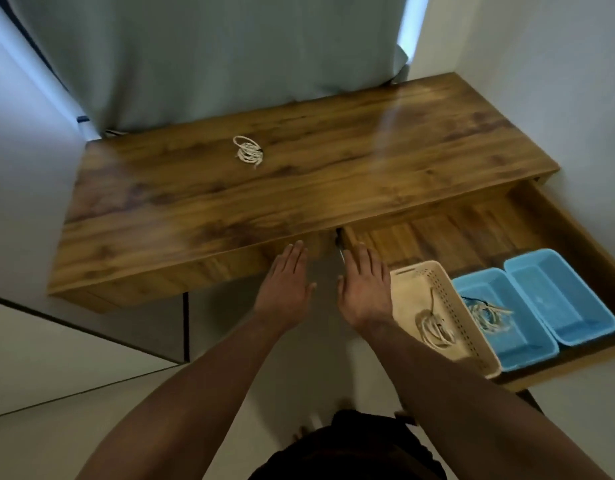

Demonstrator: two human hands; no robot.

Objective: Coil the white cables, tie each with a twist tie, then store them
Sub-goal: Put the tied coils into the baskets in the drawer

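Hands: my left hand (285,285) and right hand (363,289) hold nothing, fingers straight.
Coil (248,152): far on worktop (333,174), light, floppy (I'd pinch across its loops).

We see a coiled cable (248,151) lying alone on the surface (333,174), toward its back and left of the middle, with a curtain (212,53) hanging behind it. To the right, under the surface's front edge, a drawer (472,230) stands pulled out, and in it three bins sit in a row: the perforated basket (451,306) leftmost, the middle bin (527,344) beside it, the right bin (576,296) last. One cable bundle (434,327) lies in the perforated basket and another bundle (486,315) in the middle bin, while our left hand (285,289) and right hand (365,292) are held side by side before the surface's front edge, left of the basket.
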